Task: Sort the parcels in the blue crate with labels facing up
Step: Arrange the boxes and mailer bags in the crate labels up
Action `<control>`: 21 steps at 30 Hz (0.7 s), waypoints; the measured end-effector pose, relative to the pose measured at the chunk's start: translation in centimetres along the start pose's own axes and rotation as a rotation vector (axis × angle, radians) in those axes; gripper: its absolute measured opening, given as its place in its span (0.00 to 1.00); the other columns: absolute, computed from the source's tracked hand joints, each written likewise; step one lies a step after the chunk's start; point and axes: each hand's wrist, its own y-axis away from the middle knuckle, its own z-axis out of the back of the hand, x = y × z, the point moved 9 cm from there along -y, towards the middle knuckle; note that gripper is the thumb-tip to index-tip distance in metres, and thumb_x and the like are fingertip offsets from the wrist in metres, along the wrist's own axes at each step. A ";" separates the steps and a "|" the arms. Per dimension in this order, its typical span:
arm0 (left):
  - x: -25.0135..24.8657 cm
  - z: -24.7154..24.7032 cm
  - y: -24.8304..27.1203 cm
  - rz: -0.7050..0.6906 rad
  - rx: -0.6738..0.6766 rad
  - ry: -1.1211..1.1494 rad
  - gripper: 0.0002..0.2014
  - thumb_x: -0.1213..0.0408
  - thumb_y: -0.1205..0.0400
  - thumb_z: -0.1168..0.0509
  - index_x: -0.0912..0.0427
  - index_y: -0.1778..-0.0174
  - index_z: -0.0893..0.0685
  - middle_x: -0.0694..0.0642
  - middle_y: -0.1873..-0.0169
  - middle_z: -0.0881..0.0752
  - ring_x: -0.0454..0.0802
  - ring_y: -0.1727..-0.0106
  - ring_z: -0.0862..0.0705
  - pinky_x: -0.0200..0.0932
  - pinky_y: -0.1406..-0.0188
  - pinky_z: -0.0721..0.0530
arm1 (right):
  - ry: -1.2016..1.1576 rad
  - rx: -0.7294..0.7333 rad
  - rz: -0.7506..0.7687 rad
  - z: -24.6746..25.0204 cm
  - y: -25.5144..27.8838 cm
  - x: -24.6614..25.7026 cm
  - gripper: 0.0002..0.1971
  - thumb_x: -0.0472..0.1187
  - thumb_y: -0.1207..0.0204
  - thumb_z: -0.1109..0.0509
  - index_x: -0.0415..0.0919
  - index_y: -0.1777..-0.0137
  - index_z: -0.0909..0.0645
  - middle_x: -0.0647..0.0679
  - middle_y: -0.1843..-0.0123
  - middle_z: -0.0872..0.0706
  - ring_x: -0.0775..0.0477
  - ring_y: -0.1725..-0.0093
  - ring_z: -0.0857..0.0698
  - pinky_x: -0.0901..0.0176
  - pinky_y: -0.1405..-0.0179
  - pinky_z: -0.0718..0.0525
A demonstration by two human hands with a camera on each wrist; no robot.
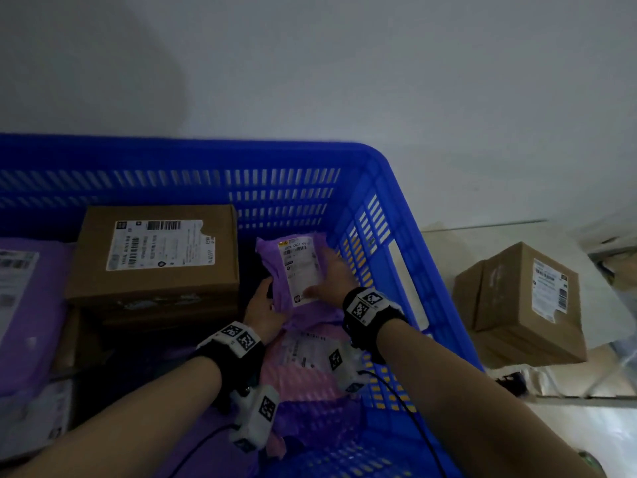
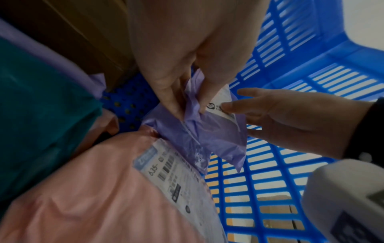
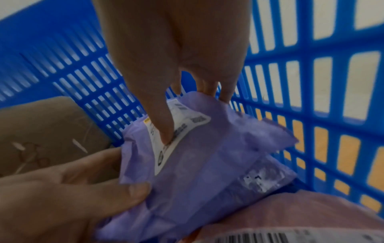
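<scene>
In the far right corner of the blue crate (image 1: 241, 150) both hands hold a small purple mailer (image 1: 300, 263), its white label turned up. My left hand (image 1: 267, 305) pinches the mailer's near left edge (image 2: 207, 134) between thumb and fingers (image 2: 172, 102). My right hand (image 1: 327, 274) grips the right side, thumb (image 3: 162, 125) pressed on the label and fingers curled behind the far edge. The mailer (image 3: 197, 164) hangs tilted just above a pink mailer (image 1: 303, 381), which lies label up under my wrists.
A cardboard box (image 1: 155, 253) sits label up in the crate, left of the hands. A large purple mailer (image 1: 27, 305) with a label lies at the far left. A teal parcel (image 2: 41, 115) lies beside the pink one. Outside the crate's right wall stands another labelled box (image 1: 524, 305).
</scene>
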 end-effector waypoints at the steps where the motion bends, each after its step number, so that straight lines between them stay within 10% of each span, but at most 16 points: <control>1: 0.0 0.0 -0.4 0.001 -0.010 -0.005 0.39 0.75 0.26 0.27 0.57 0.21 0.37 0.69 0.37 0.19 0.54 0.48 0.19 0.47 0.46 0.19 | 0.002 -0.015 -0.008 0.0 -0.3 -0.2 0.52 0.40 0.39 0.17 0.45 0.18 0.44 0.38 0.26 0.30 0.36 0.27 0.28 0.48 0.30 0.24; 14: 3.2 2.2 -2.4 0.209 -0.089 -0.066 0.42 0.75 0.27 0.26 0.60 0.20 0.41 0.71 0.37 0.21 0.66 0.38 0.19 0.66 0.43 0.17 | 0.076 0.071 -0.095 -1.7 -2.1 -2.3 0.42 0.35 0.31 0.24 0.43 0.19 0.42 0.36 0.23 0.34 0.35 0.25 0.31 0.48 0.29 0.27; 19: 2.9 2.3 -1.0 0.242 -0.010 -0.135 0.34 0.77 0.24 0.31 0.64 0.22 0.37 0.59 0.57 0.20 0.58 0.51 0.18 0.47 0.61 0.13 | 0.110 0.101 -0.092 -1.4 -1.7 -1.9 0.42 0.37 0.33 0.22 0.41 0.20 0.39 0.36 0.25 0.28 0.37 0.27 0.28 0.45 0.29 0.25; 21: 3.0 2.7 -0.6 0.237 -0.016 -0.229 0.38 0.71 0.24 0.28 0.66 0.20 0.40 0.66 0.47 0.17 0.61 0.43 0.17 0.53 0.47 0.13 | 0.135 0.107 -0.085 -0.8 -1.2 -1.6 0.40 0.38 0.31 0.22 0.38 0.21 0.37 0.37 0.26 0.27 0.38 0.28 0.26 0.47 0.30 0.24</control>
